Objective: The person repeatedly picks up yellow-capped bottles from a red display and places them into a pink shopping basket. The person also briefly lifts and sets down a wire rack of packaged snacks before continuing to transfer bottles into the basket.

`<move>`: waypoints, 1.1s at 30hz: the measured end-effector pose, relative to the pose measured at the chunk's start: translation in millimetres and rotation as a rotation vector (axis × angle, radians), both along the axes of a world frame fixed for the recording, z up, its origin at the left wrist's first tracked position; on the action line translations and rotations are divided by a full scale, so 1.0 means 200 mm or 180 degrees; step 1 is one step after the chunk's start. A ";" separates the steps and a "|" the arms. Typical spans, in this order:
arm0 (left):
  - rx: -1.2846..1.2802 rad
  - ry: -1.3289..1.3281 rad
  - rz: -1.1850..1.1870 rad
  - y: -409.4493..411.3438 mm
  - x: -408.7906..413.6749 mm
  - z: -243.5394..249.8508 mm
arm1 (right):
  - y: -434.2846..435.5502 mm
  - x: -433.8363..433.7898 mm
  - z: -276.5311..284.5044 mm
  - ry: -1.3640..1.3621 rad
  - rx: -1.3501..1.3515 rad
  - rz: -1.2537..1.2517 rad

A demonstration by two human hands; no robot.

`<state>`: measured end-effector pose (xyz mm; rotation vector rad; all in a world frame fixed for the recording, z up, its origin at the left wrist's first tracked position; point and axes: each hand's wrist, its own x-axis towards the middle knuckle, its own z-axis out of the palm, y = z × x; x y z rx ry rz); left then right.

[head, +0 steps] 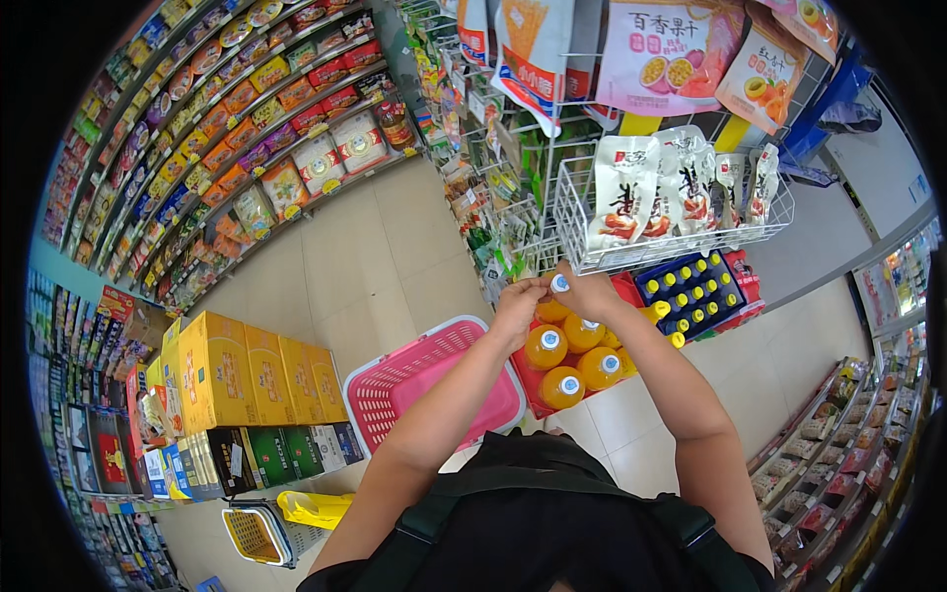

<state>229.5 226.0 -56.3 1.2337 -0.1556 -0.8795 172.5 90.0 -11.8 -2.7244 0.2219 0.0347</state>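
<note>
My left hand (522,303) is at the left side of a white-and-blue bottle cap (560,283), its fingers curled and fingertips close together. Around the cap's right side curves my right hand (587,294), gripping this bottle of orange drink near its top. My fingers and the neighbouring bottles hide most of its body. Several more orange drink bottles (546,349) stand upright in a red crate (534,385) beneath my hands and forearms. Left of the crate, a pink shopping basket (436,377) with a white rim sits on the floor, partly behind my left forearm.
Just above my hands juts a wire basket (666,255) of white snack pouches (625,189). A blue crate of yellow-capped bottles (692,296) stands to the right. Yellow cartons (255,370) are stacked at left, near grey shopping baskets (263,533). Stocked shelves (244,118) line the far aisle.
</note>
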 end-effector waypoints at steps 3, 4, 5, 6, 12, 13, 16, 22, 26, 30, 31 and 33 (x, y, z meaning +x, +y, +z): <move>0.0029 0.0327 0.0141 -0.05 0.02 -0.04 | -0.06 0.03 -0.08 0.0041 -0.0067 0.0074; 0.0001 0.0345 0.0121 -0.06 0.03 -0.06 | -0.06 0.04 -0.09 0.0037 -0.0044 0.0061; -0.0028 0.0363 0.0102 -0.06 0.04 -0.08 | -0.07 0.05 -0.11 0.0032 -0.0020 0.0049; -0.0069 0.0374 0.0075 -0.07 0.05 -0.09 | -0.08 0.05 -0.13 0.0045 0.0022 0.0090; -0.0207 0.0712 0.0049 -0.05 0.04 -0.12 | -0.07 0.06 -0.11 0.0486 0.0081 0.0159; -0.0195 0.0721 0.0059 -0.05 0.05 -0.14 | -0.07 0.06 -0.12 0.0492 0.0131 0.0130; -0.0128 0.0712 0.0076 -0.05 0.06 -0.16 | -0.07 0.05 -0.15 0.0451 0.0227 0.0035; 0.0048 0.0684 0.0169 -0.05 0.03 -0.13 | -0.04 0.03 -0.18 0.0014 0.0462 -0.0043; 0.0149 0.0614 0.0157 -0.03 0.02 -0.12 | -0.03 0.02 -0.18 -0.0074 0.0435 -0.0045; -0.0114 0.0426 0.0096 0.01 0.01 -0.17 | 0.02 0.01 -0.17 0.0089 0.0454 -0.0109; -0.0151 0.0407 0.0106 0.02 0.01 -0.17 | 0.04 0.02 -0.16 0.0150 0.0447 -0.0130; -0.0229 0.0369 0.0117 0.02 0.00 -0.17 | 0.04 0.02 -0.17 0.0126 0.0448 -0.0149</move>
